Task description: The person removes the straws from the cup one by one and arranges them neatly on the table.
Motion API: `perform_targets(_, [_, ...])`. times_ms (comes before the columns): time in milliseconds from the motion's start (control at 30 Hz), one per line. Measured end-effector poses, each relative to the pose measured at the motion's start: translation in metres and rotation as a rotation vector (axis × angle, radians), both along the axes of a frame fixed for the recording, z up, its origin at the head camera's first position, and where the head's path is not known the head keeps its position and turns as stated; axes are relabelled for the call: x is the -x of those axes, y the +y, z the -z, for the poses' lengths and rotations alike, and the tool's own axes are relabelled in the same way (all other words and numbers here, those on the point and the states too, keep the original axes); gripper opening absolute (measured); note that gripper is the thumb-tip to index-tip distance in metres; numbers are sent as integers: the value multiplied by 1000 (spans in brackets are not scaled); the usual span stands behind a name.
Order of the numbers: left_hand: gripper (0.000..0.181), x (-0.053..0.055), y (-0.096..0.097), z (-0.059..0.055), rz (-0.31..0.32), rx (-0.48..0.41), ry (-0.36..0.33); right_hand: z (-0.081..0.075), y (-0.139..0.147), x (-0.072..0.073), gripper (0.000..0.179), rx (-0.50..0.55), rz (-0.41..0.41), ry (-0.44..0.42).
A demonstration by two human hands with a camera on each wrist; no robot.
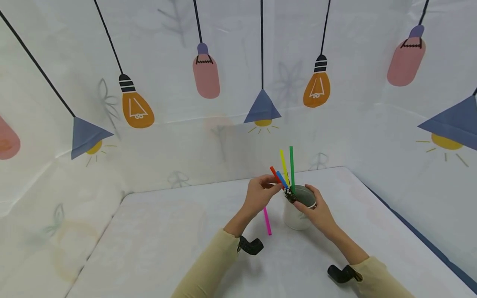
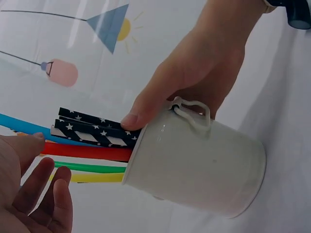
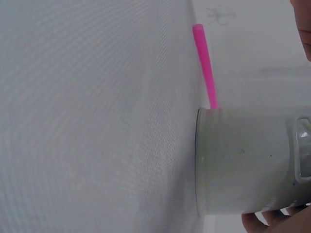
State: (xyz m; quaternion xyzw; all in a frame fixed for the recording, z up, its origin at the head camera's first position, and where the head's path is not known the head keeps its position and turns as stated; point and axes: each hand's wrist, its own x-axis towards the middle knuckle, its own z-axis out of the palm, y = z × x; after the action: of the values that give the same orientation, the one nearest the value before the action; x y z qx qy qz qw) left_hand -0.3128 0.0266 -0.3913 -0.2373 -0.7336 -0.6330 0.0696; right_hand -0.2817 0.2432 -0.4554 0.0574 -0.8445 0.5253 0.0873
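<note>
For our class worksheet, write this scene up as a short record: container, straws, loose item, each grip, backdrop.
Container: white pail, standing on the table
Straws at its mouth: red straw, blue straw, green straw, yellow straw, black patterned straws
Loose item: pink straw, on the table beside the pail
Left grip: at the straws; whether it pinches one is unclear
Right grip: holds the pail near its rim, thumb against the black patterned straws
Backdrop: white wall with printed hanging lamps

here's the white tabletop (image 1: 167,244), broad and pale, and up it stands, the whitish pail (image 1: 294,219), upright on its base! and near it, lying to the left, one bright pink straw (image 1: 267,221)!
</note>
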Motion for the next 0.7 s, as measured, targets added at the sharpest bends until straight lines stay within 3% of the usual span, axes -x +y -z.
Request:
perform_targets(267, [16, -26, -6, -29, 45, -93, 6, -1, -2, 1, 82, 17, -15, 3])
perform_targets(433, [17, -30, -13, -34, 67, -149, -4, 0, -2, 1, 82, 9, -18, -7])
perform_targets(700, [24, -25, -22, -42, -12, -246, 146, 0, 0, 0, 83, 9, -13, -1])
